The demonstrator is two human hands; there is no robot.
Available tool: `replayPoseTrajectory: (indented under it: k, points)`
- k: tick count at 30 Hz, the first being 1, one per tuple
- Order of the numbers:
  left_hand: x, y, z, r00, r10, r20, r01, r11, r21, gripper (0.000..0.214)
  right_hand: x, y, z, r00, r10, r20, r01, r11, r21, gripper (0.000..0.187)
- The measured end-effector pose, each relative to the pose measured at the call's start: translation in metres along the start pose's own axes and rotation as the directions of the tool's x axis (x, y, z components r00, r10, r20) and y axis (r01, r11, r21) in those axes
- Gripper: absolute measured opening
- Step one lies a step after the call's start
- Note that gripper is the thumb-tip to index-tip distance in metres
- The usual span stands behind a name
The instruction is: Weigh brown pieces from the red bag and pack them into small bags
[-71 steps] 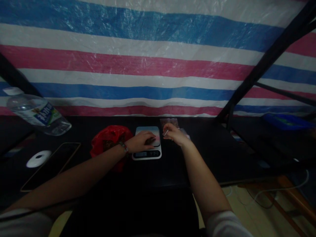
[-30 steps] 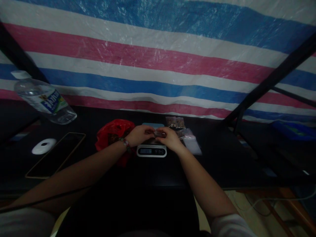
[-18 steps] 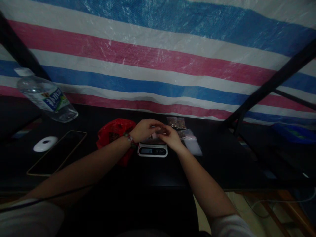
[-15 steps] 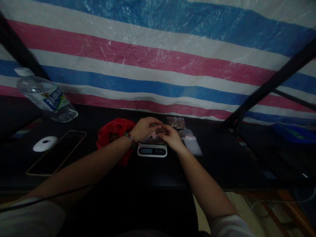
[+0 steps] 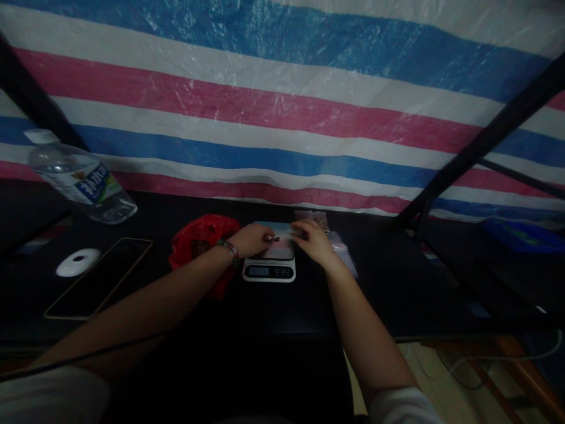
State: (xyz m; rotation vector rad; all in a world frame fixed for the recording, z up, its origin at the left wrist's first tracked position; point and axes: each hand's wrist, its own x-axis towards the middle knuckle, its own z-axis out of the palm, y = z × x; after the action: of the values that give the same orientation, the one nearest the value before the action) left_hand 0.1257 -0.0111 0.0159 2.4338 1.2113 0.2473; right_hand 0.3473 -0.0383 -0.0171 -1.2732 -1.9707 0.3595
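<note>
A small white digital scale (image 5: 270, 262) stands on the dark table (image 5: 282, 306) in front of me. My left hand (image 5: 253, 239) hovers over its left edge, fingers pinched on a tiny dark bit that I cannot make out. My right hand (image 5: 311, 238) is at the scale's far right corner, fingers curled on a small clear plastic bag (image 5: 296, 232) with something brown inside. More small clear bags (image 5: 339, 247) lie just right of that hand. A crumpled red plastic bag (image 5: 200, 241) sits left of the scale, by my left wrist.
A water bottle (image 5: 82, 182) lies on its side at the far left. A phone (image 5: 99, 277) and a white round disc (image 5: 78, 262) rest on the left of the table. A striped tarp (image 5: 282, 118) hangs behind. A black metal frame (image 5: 477, 147) rises at the right.
My hands were joined over the scale holding the small bag; they have now come apart, the right with the bag to the scale's right corner, the left staying over its left side.
</note>
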Motion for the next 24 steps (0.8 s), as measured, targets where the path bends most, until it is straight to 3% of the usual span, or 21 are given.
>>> replayPoseTrajectory:
  k: [7,11,14,17,24]
  points:
    - [0.019,0.006,0.008,0.999,0.022,-0.034,-0.023,0.999,-0.032,0.019,-0.001,-0.004,0.016,0.991,-0.045,0.128,0.051,0.998,-0.042,0.040]
    - [0.021,0.002,0.013,0.999,0.017,-0.043,-0.024,0.985,-0.169,0.022,-0.001,-0.007,0.017,0.995,-0.018,0.099,0.024,0.998,-0.062,0.039]
    - [0.019,-0.001,0.012,0.997,0.017,-0.079,-0.042,0.943,-0.331,0.027,-0.001,-0.008,0.019,0.999,0.013,0.043,-0.013,1.000,0.013,0.038]
    - [0.015,0.002,0.005,0.990,0.037,-0.136,-0.090,0.912,-0.401,0.033,-0.002,-0.010,0.024,0.997,0.076,-0.033,-0.072,0.990,0.123,0.045]
    - [-0.004,0.006,-0.031,0.956,0.142,-0.257,-0.201,0.955,-0.217,0.029,-0.003,-0.015,0.029,0.985,0.158,-0.066,-0.120,0.910,0.397,0.041]
